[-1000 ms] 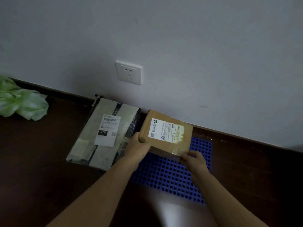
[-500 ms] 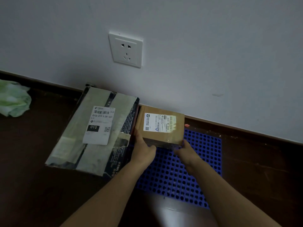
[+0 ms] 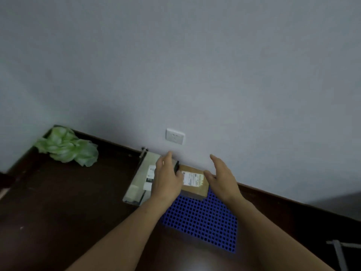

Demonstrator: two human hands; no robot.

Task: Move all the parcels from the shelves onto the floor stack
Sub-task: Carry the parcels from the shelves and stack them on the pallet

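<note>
Both hands are open and holding nothing. The left hand (image 3: 168,179) hangs with fingers straight, pointing at the wall, and it covers the seam between the two parcels. The right hand (image 3: 222,178) is opposite, palm turned inward, fingers loose and spread. They stand apart, with the box (image 3: 195,183) showing between them. Whether either palm brushes the cardboard, I cannot tell.

The box lies flat, label up, on the far left corner of the blue mat (image 3: 203,218), its back edge tight to the wall (image 3: 214,75). Its near and right edges are free. Just beside it on the left lies the grey parcel (image 3: 139,178), larger, flat, label up, also hard up to the wall. The left hand hides whether the two touch. So there is no room behind and a neighbour on the left, but open mat in front and to the right, and most of that perforated mat is bare.

Above the parcels, a white socket (image 3: 175,136) sits on the wall. A small metal piece (image 3: 144,151) stands at the grey parcel's far corner. Well off to the left, in the room's corner, lies a crumpled green bag (image 3: 67,147). At bottom right a grey metal frame (image 3: 340,249) pokes in. Dark wood floor (image 3: 68,202), dark skirting (image 3: 283,196), plain pale wall, dim light.
</note>
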